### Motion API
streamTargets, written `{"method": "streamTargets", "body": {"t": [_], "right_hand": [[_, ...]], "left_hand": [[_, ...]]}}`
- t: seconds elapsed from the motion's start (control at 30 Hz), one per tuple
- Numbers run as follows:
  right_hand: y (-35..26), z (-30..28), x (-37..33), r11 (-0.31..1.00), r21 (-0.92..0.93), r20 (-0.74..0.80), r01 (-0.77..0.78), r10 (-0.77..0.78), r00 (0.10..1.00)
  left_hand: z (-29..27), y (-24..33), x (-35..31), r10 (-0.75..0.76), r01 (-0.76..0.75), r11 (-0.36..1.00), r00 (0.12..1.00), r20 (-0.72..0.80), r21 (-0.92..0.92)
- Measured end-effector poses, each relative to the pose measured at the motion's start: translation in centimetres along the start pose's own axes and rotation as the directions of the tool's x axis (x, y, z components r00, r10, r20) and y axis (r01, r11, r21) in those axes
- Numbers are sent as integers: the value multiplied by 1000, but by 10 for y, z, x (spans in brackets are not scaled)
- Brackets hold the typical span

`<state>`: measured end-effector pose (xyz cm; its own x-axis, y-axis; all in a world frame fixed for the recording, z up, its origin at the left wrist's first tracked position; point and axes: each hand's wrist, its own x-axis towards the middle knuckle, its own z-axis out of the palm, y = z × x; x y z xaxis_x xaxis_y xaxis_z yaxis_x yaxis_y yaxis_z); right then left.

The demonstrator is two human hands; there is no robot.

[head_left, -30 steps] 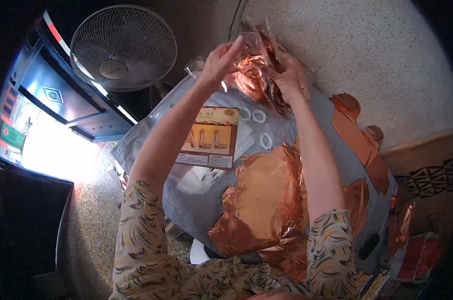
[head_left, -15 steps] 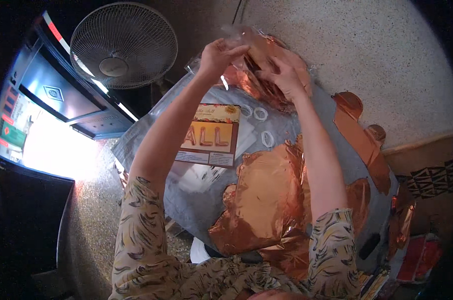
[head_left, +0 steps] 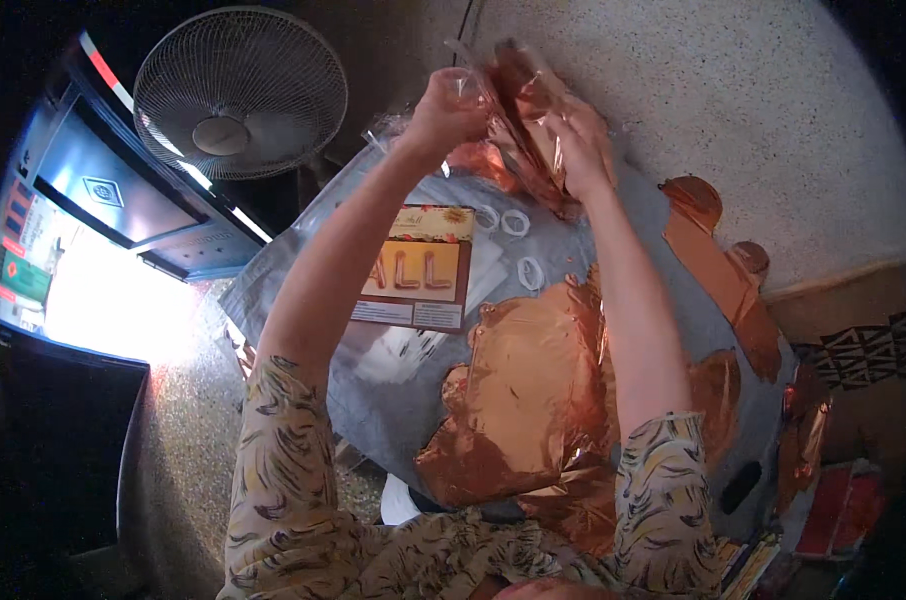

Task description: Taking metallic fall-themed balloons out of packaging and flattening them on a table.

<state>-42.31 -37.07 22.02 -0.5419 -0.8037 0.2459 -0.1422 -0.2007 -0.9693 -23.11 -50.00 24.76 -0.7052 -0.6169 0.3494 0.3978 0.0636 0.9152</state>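
At the far end of the grey work surface (head_left: 383, 420), both my arms reach out to a bundle of flat copper foil balloons (head_left: 533, 95) held partly upright. My left hand (head_left: 448, 112) is closed on the bundle's left edge, where clear plastic shows at the fingers. On the other side, my right hand (head_left: 579, 155) grips the foil, its thumb side against the folded sheets. Between my forearms lies a printed card (head_left: 420, 265) picturing letter balloons. White ribbon loops (head_left: 529, 273) rest beside it. A large flat copper foil balloon (head_left: 523, 385) spreads nearer to me.
A standing fan (head_left: 238, 95) is at the far left, close to my left arm. More copper foil (head_left: 723, 265) hangs over the right edge. Clear plastic (head_left: 388, 355) lies below the card. A dark perforated crate (head_left: 863, 355) and red packets (head_left: 838, 515) sit at right.
The foil bundle has been lifted and turned more upright, its sheets folding between my hands. My right hand has closed in on the foil, and my left has shifted slightly.
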Motion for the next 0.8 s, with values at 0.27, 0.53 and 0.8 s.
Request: {"method": "streamTargets", "body": {"t": [0.27,0.53,0.8], "right_hand": [[-13,0,-9,950,312,-134,-8,52,990],[1,4,-3,993,114,-147,-20,37,988],[-28,42,-24,897,-381,193,223,-159,968]], "left_hand": [[-26,-22,-10,-121,137,989,972,-202,64],[-48,-28,3,9,37,749,998,-65,662],[-58,-21,10,15,189,378,978,-210,906]]}}
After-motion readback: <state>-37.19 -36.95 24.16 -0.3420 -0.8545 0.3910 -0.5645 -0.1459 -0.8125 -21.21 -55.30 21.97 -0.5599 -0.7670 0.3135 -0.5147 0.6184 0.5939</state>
